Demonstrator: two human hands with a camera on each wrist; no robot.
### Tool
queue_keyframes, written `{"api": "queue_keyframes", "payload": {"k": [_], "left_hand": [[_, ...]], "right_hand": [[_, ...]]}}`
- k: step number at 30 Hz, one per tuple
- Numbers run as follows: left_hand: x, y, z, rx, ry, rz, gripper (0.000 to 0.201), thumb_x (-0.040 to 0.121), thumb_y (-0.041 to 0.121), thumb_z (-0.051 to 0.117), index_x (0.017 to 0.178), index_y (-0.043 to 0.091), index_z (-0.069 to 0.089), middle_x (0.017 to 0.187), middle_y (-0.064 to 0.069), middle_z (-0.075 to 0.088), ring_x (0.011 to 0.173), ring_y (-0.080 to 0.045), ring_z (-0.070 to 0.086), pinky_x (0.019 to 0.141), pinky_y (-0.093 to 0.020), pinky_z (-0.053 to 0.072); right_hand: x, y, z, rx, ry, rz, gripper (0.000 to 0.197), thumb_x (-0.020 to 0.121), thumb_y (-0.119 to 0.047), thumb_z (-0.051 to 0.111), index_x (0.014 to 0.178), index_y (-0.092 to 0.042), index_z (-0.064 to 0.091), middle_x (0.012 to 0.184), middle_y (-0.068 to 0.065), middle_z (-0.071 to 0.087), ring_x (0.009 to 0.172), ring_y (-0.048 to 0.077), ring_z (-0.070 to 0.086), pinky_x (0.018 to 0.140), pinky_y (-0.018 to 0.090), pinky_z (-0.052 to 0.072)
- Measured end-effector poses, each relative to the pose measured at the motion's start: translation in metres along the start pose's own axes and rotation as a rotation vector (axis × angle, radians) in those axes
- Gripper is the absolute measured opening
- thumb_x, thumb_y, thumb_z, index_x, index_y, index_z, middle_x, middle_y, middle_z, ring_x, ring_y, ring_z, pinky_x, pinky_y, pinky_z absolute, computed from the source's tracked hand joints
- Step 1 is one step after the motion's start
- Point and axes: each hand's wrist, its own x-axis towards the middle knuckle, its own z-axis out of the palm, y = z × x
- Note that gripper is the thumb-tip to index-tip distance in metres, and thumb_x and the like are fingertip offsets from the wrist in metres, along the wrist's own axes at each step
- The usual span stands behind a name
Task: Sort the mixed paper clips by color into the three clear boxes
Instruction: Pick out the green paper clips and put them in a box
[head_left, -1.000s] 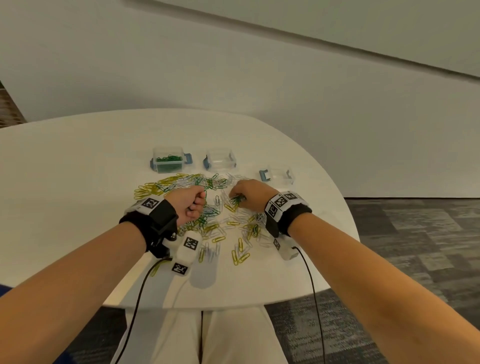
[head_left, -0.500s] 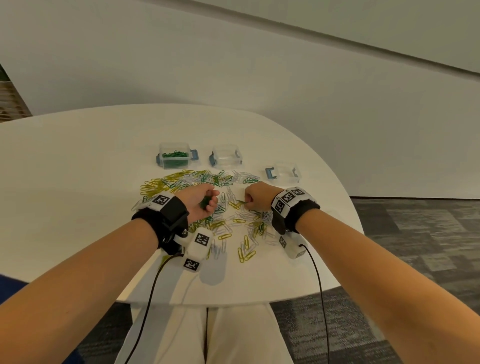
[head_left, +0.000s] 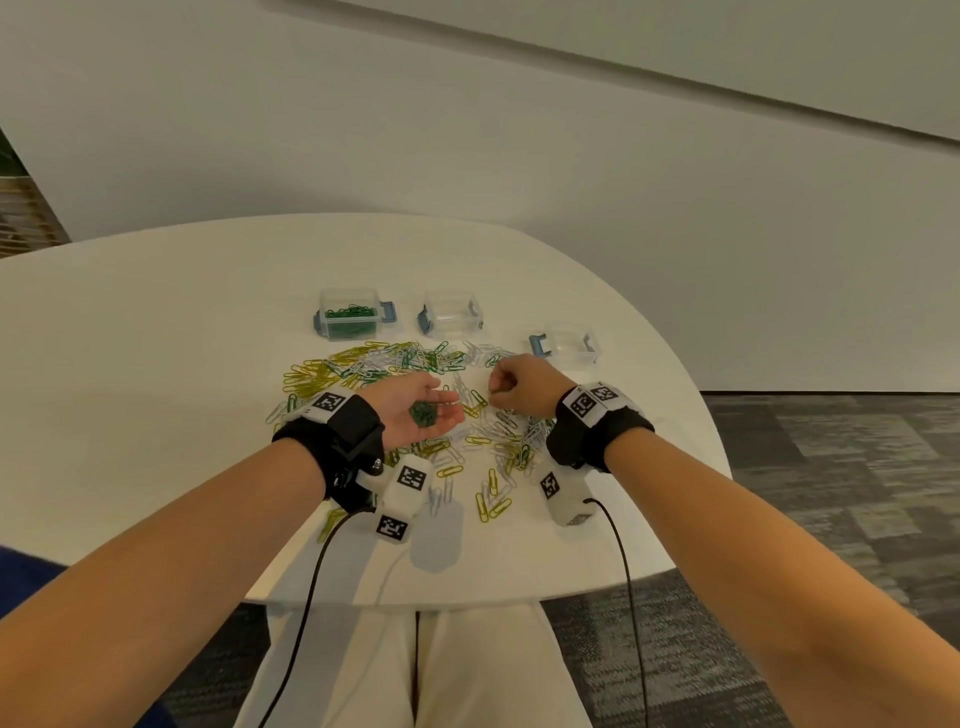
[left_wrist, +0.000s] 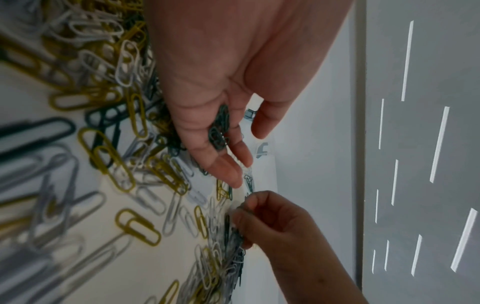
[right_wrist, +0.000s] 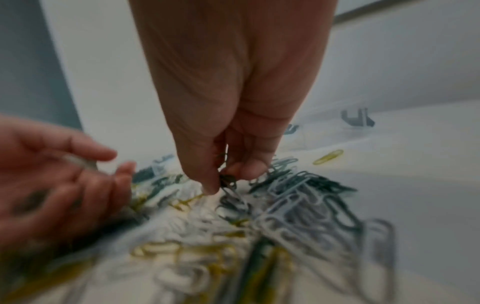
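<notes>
A mixed pile of green, yellow and white paper clips (head_left: 483, 436) is spread over the white table (head_left: 156, 364). My left hand (head_left: 400, 415) lies palm up above the pile, fingers relaxed, and a small bunch of green clips (head_left: 423, 413) rests in its palm (left_wrist: 219, 127). My right hand (head_left: 519, 387) is curled just to its right, thumb and fingers pinching a few green clips (right_wrist: 227, 181) over the pile. Behind the pile stand three clear boxes: the left box (head_left: 349, 313) holds green clips, while the middle box (head_left: 451, 312) and the right box (head_left: 566, 340) look empty.
The table's rounded edge runs close on the right and in front of me. Cables hang from both wrist cameras over the front edge. A grey wall (head_left: 571, 182) stands behind the table, and grey carpet (head_left: 831, 493) lies to the right.
My left hand has turned from a closed fist to an open palm, showing the green clips in it. My right hand has lifted off the pile with clips pinched and sits near the left fingertips.
</notes>
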Motion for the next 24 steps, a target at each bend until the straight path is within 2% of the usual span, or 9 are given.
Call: {"api": "queue_keyframes", "payload": {"k": [3, 5, 9, 11, 13, 15, 17, 21, 24], "left_hand": [[0.002, -0.003, 0.006, -0.056, -0.052, -0.037, 0.041, 0.101, 0.028, 0.037, 0.114, -0.006, 0.054, 0.105, -0.023, 0.058, 0.092, -0.03, 0.062, 0.072, -0.034, 0.058], [0.005, -0.004, 0.012, -0.155, -0.099, -0.051, 0.042, 0.101, 0.031, 0.036, 0.116, -0.005, 0.051, 0.112, -0.024, 0.055, 0.094, -0.031, 0.062, 0.069, -0.036, 0.06], [0.011, 0.006, 0.012, -0.264, -0.043, -0.042, 0.034, 0.103, 0.026, 0.032, 0.101, 0.0, 0.054, 0.097, -0.019, 0.057, 0.075, -0.021, 0.058, 0.052, -0.023, 0.055], [0.011, 0.014, 0.005, -0.279, -0.046, -0.034, 0.034, 0.102, 0.025, 0.033, 0.102, 0.0, 0.056, 0.099, -0.021, 0.058, 0.078, -0.023, 0.059, 0.055, -0.024, 0.056], [0.009, 0.019, -0.004, -0.267, -0.114, -0.016, 0.039, 0.101, 0.027, 0.033, 0.113, -0.002, 0.057, 0.113, -0.025, 0.06, 0.093, -0.031, 0.063, 0.069, -0.034, 0.059], [0.008, 0.022, -0.011, -0.222, -0.164, 0.008, 0.039, 0.099, 0.023, 0.034, 0.118, -0.004, 0.056, 0.122, -0.026, 0.058, 0.107, -0.035, 0.061, 0.081, -0.042, 0.056], [0.006, 0.023, -0.011, -0.159, -0.161, 0.051, 0.03, 0.097, 0.013, 0.04, 0.115, -0.004, 0.057, 0.122, -0.025, 0.059, 0.106, -0.034, 0.063, 0.084, -0.042, 0.055], [0.013, 0.018, -0.006, -0.132, -0.097, 0.078, 0.023, 0.098, 0.008, 0.042, 0.108, -0.004, 0.059, 0.105, -0.019, 0.064, 0.072, -0.024, 0.07, 0.071, -0.037, 0.059], [0.017, 0.017, -0.003, -0.111, -0.087, 0.032, 0.025, 0.1, 0.009, 0.037, 0.09, -0.003, 0.057, 0.087, -0.016, 0.063, 0.069, -0.022, 0.063, 0.063, -0.032, 0.058]], "right_hand": [[-0.003, -0.016, -0.005, 0.481, -0.044, -0.001, 0.009, 0.084, -0.008, 0.07, 0.085, -0.011, 0.062, 0.079, 0.006, 0.065, 0.063, 0.012, 0.06, 0.064, 0.02, 0.055], [-0.004, -0.027, -0.007, 0.595, -0.106, -0.034, 0.007, 0.085, -0.011, 0.07, 0.09, -0.011, 0.064, 0.084, 0.009, 0.068, 0.071, 0.015, 0.065, 0.069, 0.022, 0.057], [-0.004, -0.027, -0.015, 0.456, 0.02, 0.007, 0.016, 0.092, -0.022, 0.062, 0.098, -0.008, 0.064, 0.091, 0.009, 0.068, 0.08, 0.017, 0.065, 0.072, 0.029, 0.057], [-0.002, -0.012, -0.018, 0.168, 0.058, 0.076, 0.02, 0.093, -0.023, 0.061, 0.102, -0.006, 0.064, 0.093, 0.01, 0.068, 0.079, 0.02, 0.064, 0.077, 0.033, 0.054], [-0.002, -0.001, -0.014, -0.111, 0.033, 0.073, 0.02, 0.09, -0.019, 0.061, 0.105, -0.006, 0.067, 0.101, 0.01, 0.067, 0.088, 0.021, 0.062, 0.081, 0.029, 0.049], [-0.004, 0.0, -0.006, -0.081, 0.076, -0.01, 0.019, 0.09, -0.016, 0.062, 0.102, -0.003, 0.068, 0.098, 0.007, 0.066, 0.085, 0.016, 0.057, 0.077, 0.026, 0.045], [-0.006, -0.011, 0.0, 0.108, 0.157, -0.088, 0.016, 0.089, -0.019, 0.064, 0.098, -0.006, 0.067, 0.087, 0.002, 0.064, 0.075, 0.011, 0.054, 0.069, 0.023, 0.043], [-0.006, -0.041, 0.006, 0.144, 0.092, -0.233, 0.024, 0.08, -0.03, 0.075, 0.096, -0.015, 0.066, 0.084, -0.002, 0.065, 0.069, 0.005, 0.054, 0.064, 0.017, 0.045], [-0.004, -0.051, 0.011, -0.01, 0.08, -0.294, 0.025, 0.077, -0.025, 0.077, 0.094, -0.011, 0.066, 0.085, 0.005, 0.067, 0.073, 0.013, 0.058, 0.068, 0.024, 0.048]]}}
